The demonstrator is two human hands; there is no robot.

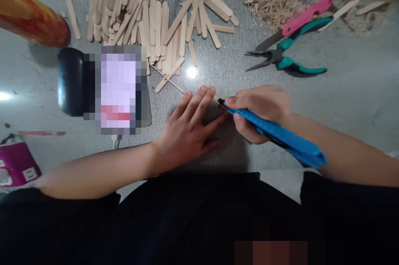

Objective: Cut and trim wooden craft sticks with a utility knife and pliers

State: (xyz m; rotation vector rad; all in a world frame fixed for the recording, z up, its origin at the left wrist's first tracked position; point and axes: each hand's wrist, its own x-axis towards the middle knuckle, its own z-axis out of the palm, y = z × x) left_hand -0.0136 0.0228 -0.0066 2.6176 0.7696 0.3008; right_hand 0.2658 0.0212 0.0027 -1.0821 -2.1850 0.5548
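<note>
My left hand lies flat on the grey table, fingers spread, across a thin wooden strip. Most of the strip's middle is hidden under the fingers; a short bit shows again by the fingertips on the right. My right hand is closed around a blue utility knife. The knife's front end points left and meets the wood beside my left fingers; its blade is hardly visible. Up and left of my left hand lies a big pile of wooden craft sticks, where the strip's far end rests.
Green-handled needle-nose pliers and a pink-handled knife lie at upper right, near wood shavings. To the left are a blurred phone, a black mouse-like object, an orange cylinder and a purple power adapter.
</note>
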